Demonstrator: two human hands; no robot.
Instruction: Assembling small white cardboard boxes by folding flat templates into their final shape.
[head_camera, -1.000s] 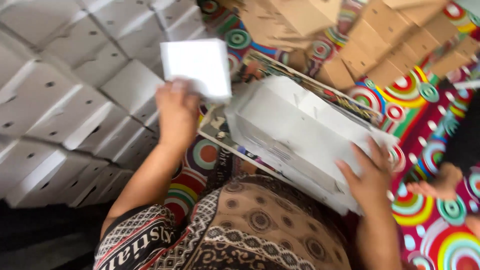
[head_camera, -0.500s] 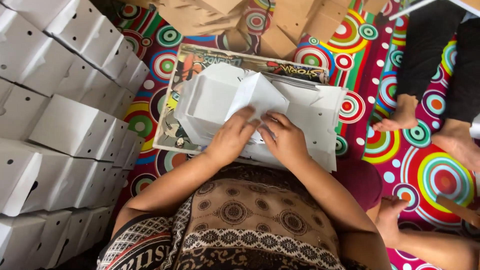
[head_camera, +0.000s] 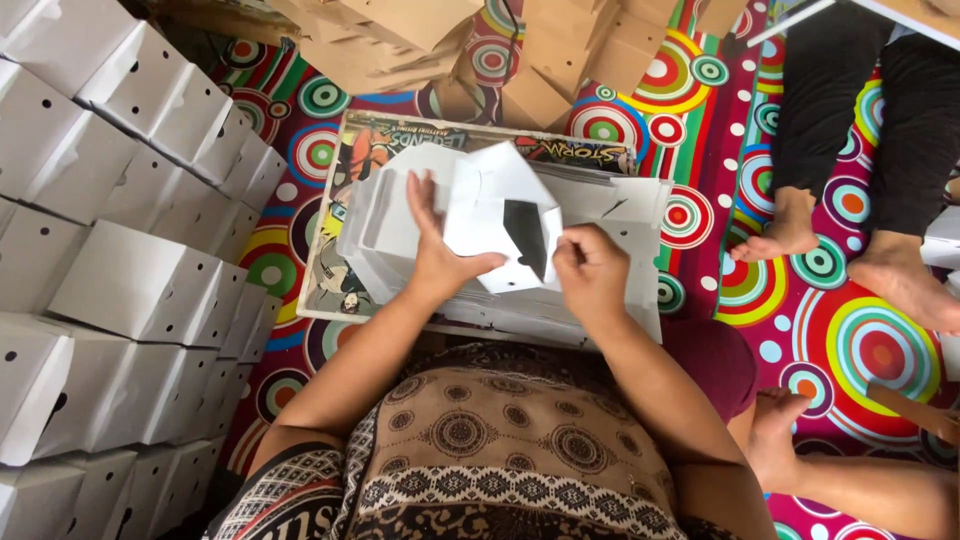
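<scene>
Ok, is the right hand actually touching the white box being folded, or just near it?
Touching. The head view shows the right hand with its fingers pressed on the edge of the half-folded white box; no gap shows between them.

head camera looks steeply down, close above lap.

A home floor workshop: stacked white boxes (head_camera: 130, 290) on a circle-patterned mat (head_camera: 850, 350).
</scene>
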